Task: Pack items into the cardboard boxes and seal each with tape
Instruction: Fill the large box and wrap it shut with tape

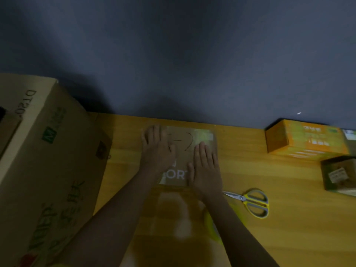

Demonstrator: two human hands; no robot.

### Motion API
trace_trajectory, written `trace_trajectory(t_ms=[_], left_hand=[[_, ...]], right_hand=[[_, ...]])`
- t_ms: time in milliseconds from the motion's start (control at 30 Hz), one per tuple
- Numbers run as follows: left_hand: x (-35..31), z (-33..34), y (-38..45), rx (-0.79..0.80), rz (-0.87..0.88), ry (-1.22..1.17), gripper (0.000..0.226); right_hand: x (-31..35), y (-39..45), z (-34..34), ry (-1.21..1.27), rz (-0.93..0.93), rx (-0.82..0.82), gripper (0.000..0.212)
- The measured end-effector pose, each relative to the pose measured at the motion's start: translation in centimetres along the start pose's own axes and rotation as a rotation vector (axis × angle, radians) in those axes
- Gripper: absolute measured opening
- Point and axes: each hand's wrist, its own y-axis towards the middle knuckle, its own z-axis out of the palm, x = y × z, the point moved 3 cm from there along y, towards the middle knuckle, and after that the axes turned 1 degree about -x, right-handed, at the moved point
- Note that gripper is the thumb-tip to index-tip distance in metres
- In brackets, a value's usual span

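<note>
Sealing step: left hand point(157, 149) and right hand point(205, 166), fingers straight, together, press tape flat on small brown cardboard box point(181, 151). Next likely: yellow-handled scissors point(250, 202).

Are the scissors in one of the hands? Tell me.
No. The scissors lie on the table, while both hands press flat on the small box.

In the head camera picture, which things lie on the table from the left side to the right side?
Large cardboard box → small flat box under both hands → scissors → orange box.
</note>
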Motion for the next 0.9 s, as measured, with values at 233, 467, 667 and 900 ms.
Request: trace_trajectory(t_ms=[233, 467, 667, 900], left_hand=[[0.0, -1.9, 3.8, -0.063, -0.042, -0.266, 0.053], [3.9, -1.5, -0.9, 0.305, -0.535, -0.585, 0.078], [-0.2, -4.7, -3.9, 0.037, -0.326, -0.958, 0.046], [-10.2, -1.3, -3.6, 0.131, -0.130, -0.960, 0.047]], right_hand=[[0.2, 0.6, -0.3, 0.092, 0.023, 0.016, 0.064], [-4.6, 1.3, -2.9, 0.604, 0.562, 0.145, 0.067], [-7.1, -2.2, -7.6, 0.865, 0.509, -0.203, 0.051], [-15.6, -4.2, -8.5, 0.671, 0.639, -0.316, 0.047]])
